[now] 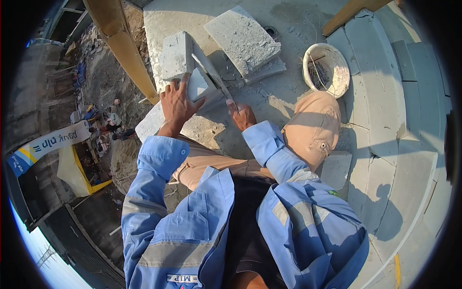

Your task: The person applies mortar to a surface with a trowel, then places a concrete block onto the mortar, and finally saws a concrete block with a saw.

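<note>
Block (185, 72) is pressed under the left hand (177, 103), fingers spread; saw (211, 77) is gripped in the right hand (243, 115), fingers clamped.

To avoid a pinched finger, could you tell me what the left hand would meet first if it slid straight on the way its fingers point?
Probably the upright block; the left hand points at it.

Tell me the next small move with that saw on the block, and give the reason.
Probably one more saw stroke along the cut. The left hand presses flat on the grey block, steadying it, and the right hand grips the saw with its blade lying across the block, which looks not yet parted.
</note>
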Tool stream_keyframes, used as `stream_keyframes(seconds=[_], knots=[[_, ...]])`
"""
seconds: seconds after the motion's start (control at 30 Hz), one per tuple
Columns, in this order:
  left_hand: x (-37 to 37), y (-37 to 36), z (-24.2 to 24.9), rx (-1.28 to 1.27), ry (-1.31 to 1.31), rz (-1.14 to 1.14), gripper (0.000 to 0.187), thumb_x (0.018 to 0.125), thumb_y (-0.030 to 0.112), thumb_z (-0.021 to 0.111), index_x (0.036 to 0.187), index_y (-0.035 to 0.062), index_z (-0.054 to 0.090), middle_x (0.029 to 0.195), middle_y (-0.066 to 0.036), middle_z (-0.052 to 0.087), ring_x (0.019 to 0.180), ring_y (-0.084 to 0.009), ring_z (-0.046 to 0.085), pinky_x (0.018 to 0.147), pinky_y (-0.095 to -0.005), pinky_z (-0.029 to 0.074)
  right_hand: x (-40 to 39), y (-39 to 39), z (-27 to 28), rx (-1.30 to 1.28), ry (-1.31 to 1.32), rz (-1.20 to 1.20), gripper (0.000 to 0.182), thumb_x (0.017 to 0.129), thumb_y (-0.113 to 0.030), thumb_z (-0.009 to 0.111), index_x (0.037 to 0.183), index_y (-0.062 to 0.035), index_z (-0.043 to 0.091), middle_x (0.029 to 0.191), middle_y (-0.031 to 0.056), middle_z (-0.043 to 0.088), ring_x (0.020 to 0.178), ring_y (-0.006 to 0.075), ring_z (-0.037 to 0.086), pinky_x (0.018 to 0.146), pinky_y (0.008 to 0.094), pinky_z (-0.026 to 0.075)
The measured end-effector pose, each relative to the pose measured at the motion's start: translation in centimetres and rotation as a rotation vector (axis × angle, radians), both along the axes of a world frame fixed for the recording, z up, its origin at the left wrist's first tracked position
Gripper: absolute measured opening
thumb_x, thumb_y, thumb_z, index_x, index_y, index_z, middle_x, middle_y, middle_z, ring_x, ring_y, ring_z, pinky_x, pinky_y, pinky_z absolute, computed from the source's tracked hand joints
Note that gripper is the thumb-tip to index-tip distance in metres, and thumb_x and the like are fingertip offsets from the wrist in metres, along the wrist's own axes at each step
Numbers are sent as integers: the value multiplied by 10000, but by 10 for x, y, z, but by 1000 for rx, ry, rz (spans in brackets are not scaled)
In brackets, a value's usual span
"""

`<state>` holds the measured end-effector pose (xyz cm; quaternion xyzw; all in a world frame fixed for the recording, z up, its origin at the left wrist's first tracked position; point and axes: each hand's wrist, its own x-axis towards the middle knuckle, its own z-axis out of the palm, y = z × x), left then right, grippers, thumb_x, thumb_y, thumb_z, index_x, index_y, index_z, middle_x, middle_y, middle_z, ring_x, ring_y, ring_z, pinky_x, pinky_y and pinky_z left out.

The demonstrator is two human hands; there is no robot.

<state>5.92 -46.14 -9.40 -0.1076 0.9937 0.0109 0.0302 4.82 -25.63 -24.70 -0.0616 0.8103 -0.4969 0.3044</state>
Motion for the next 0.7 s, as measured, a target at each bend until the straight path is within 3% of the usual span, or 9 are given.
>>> stream_keyframes(seconds=[0.17, 0.27, 0.33, 0.43, 0.57, 0.63, 0.7], knots=[[2, -1, -6, 36, 37, -2, 933, 661, 488, 861, 1452, 210, 450, 1150, -153, 570, 1078, -331, 565, 892, -463, 404, 2, -4, -1, -60, 114, -114, 750, 960, -670, 416, 776, 19, 649, 752, 297, 612, 704, 495, 572, 670, 518, 446], [-4, -3, -4, 26, 44, 6, 936, 662, 487, 859, 1453, 204, 444, 1143, -154, 569, 1088, -335, 558, 900, -468, 398, -2, 2, 0, -61, 35, -73, 747, 958, -668, 423, 776, 18, 656, 750, 294, 617, 719, 503, 579, 674, 514, 454], [2, -1, -7, 40, 26, 15, 948, 657, 492, 860, 1457, 204, 441, 1140, -155, 567, 1089, -334, 556, 904, -471, 395, 11, 5, -13, -122, 240, -42, 722, 971, -646, 421, 826, 16, 668, 768, 292, 629, 742, 506, 597, 682, 504, 469], [2, 1, -7, 27, 23, 20, 943, 655, 486, 863, 1455, 209, 448, 1131, -152, 569, 1087, -335, 557, 905, -469, 395, 11, -4, -26, 20, 116, -103, 706, 982, -630, 419, 839, 11, 680, 748, 278, 634, 744, 498, 613, 674, 508, 470], [5, 2, -8, 48, 23, 34, 932, 659, 484, 859, 1456, 218, 455, 1134, -149, 570, 1094, -335, 554, 903, -460, 397, 8, 2, 1, -37, 50, -84, 706, 991, -611, 413, 792, 7, 688, 694, 265, 629, 713, 496, 621, 673, 520, 469], [1, 0, -8, 37, 21, 41, 919, 668, 489, 853, 1457, 230, 457, 1138, -145, 566, 1100, -336, 549, 908, -455, 392, 7, 0, 26, -208, 192, -129, 764, 990, -642, 363, 783, 16, 691, 714, 260, 645, 747, 489, 635, 712, 525, 468], [6, 2, -6, 20, -3, 42, 919, 676, 499, 840, 1460, 222, 448, 1152, -141, 568, 1109, -330, 552, 914, -458, 406, 8, 0, -2, -125, 79, -89, 768, 994, -640, 350, 792, 18, 690, 720, 255, 650, 749, 482, 640, 718, 523, 468]])
